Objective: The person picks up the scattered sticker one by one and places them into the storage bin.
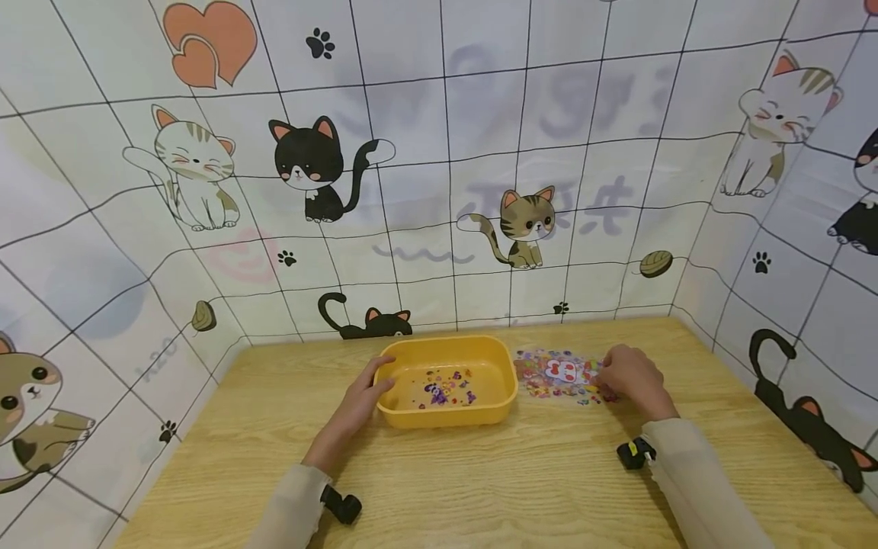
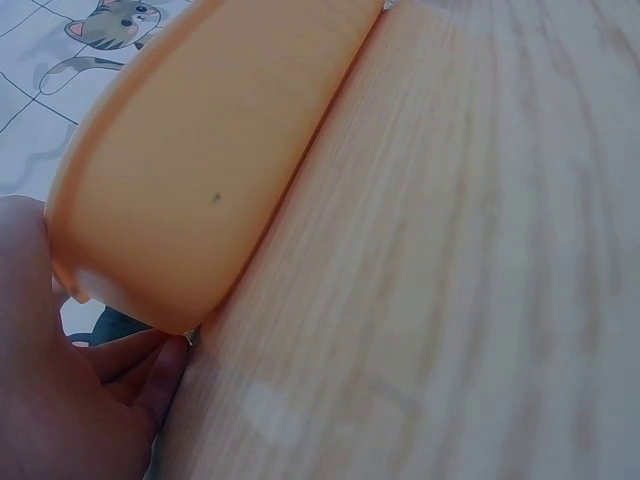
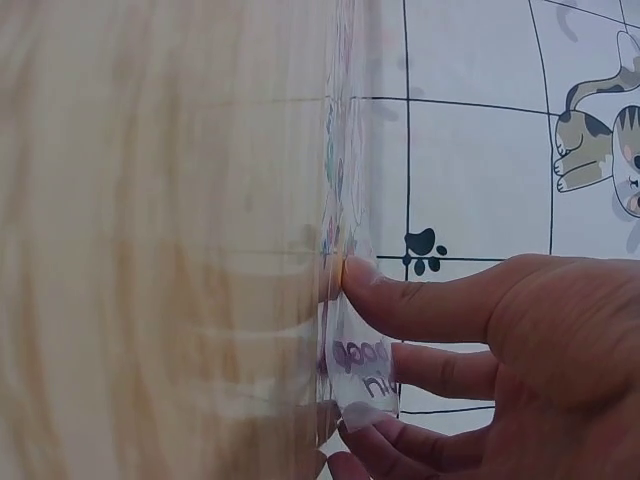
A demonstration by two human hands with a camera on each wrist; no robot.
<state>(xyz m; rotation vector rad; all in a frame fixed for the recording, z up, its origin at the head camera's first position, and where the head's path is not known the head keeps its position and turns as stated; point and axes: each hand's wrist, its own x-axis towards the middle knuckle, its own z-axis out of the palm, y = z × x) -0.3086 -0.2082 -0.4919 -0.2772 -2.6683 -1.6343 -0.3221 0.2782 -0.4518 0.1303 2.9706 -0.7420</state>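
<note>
While left hand (image 1: 358, 400) grips yellow tray (image 1: 446, 418) at left end, right hand (image 1: 632, 377) pinches clear packet (image 1: 559, 374) at right end; long axis left-right, just beside tray.

In the head view, a wood-grain worktop (image 1: 494, 488) lies at six o'clock; behind it a gridded white wall covering (image 1: 405, 46) shows a black cat (image 1: 312, 164), at ten, a striped brown cat (image 1: 527, 225), at two, an olive oval (image 1: 655, 264), at three, and an orange heart (image 1: 236, 38) between ten and eleven
</note>
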